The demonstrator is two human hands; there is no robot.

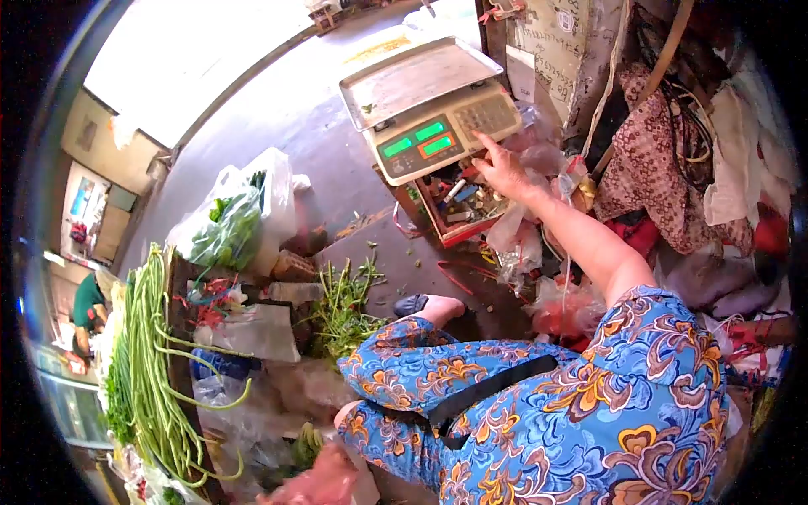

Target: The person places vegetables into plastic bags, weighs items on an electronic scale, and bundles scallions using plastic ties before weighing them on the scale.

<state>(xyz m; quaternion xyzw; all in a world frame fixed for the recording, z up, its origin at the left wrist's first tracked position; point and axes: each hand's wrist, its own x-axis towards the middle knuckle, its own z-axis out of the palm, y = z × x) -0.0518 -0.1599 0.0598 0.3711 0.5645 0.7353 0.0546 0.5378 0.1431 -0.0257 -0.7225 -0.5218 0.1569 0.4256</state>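
My right hand [502, 171] reaches to the digital scale [421, 172], its index finger stretched out onto the keypad [484, 118]. Another finger or the thumb stands apart below it, and nothing shows in the hand. Green digits glow on the scale's display [429, 132], too blurred to read. On top, the metal weighing tray [425, 76] carries only a small green scrap. I cannot make out my left hand; a blurred pink shape [316, 480] at the bottom edge looks like plastic, though its kind is unclear.
Long beans [151, 362] hang over the stall edge at left. A clear bag of leafy greens [227, 227] stands behind them. Loose stems [349, 307] litter the floor near my foot. Under the scale is a red-edged drawer [471, 229] of small items. A person in green [87, 303] is farther left.
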